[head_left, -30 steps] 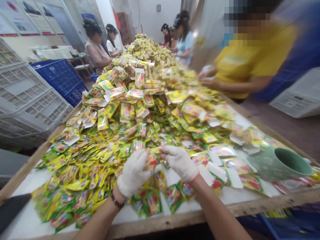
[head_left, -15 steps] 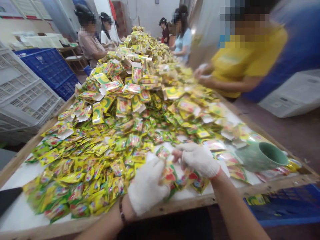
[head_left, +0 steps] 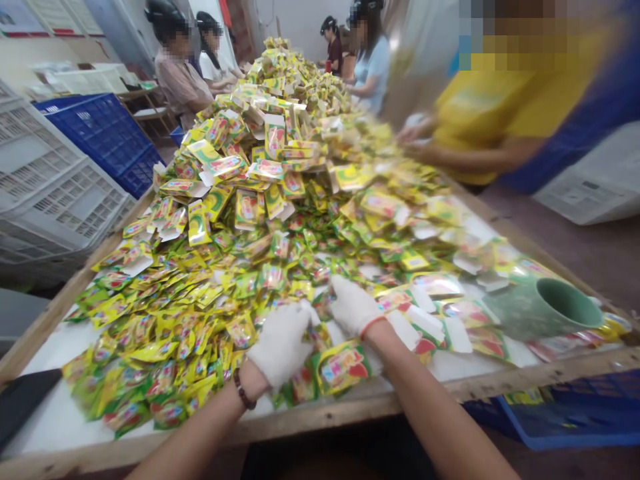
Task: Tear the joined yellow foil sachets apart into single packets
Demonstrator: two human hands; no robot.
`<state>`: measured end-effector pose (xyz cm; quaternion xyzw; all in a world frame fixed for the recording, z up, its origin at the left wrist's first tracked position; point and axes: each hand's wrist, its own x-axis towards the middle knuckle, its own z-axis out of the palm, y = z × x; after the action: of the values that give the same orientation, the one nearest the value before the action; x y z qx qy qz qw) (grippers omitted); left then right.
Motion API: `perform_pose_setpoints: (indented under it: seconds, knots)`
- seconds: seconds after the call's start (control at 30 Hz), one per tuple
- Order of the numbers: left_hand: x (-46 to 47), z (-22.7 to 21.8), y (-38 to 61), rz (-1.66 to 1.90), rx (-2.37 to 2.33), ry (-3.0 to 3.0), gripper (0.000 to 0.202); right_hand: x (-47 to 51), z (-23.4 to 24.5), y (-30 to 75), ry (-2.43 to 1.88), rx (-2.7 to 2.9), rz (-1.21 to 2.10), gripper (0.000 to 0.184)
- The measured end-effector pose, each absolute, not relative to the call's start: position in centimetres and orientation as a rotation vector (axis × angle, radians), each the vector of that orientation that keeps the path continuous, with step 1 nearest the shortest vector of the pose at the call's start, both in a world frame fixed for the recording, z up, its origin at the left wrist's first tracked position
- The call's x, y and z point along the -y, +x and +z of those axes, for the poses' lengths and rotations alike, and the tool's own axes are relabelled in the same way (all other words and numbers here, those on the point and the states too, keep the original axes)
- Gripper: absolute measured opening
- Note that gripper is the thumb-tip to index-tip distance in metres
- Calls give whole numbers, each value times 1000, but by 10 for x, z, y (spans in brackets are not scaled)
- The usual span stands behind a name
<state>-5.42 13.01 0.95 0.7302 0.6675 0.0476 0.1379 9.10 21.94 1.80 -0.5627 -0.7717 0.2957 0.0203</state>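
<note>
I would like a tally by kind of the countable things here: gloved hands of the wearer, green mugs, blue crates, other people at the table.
Gloved hands: 2, left hand and right hand, both on the sachets
Green mug: 1
Blue crates: 2
Other people: 5
Total: 10

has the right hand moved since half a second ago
Yes. The right hand was level with the green mug and close to it; now it sits farther left of the mug, nearer the pile of sachets.
</note>
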Motion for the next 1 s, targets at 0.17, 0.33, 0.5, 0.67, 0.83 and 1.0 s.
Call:
perform_pose_setpoints:
  seconds: [0.17,0.33,0.5,0.67,0.83,1.0]
  knots:
    - [-145,5,-67,717,-1885,1666,12,-227,14,106,-1588,2099,1006,30]
    - [-159,11,-81,1191,-1744,1073,21,-227,18,110,-1125,1649,1552,28]
    - [-154,13,-67,1371,-1428,813,30,-220,15,96,-1126,1579,1657,29]
    - [-151,15,-60,1343,-1376,772,37,-217,10,92,-1016,1620,1570,23]
    - [-152,17,-58,1378,-1450,946,33,-214,8,93,-1067,1603,1533,43]
    - [-172,36,-75,1107,-1652,1587,18,-214,15,90,-1013,1383,1819,53]
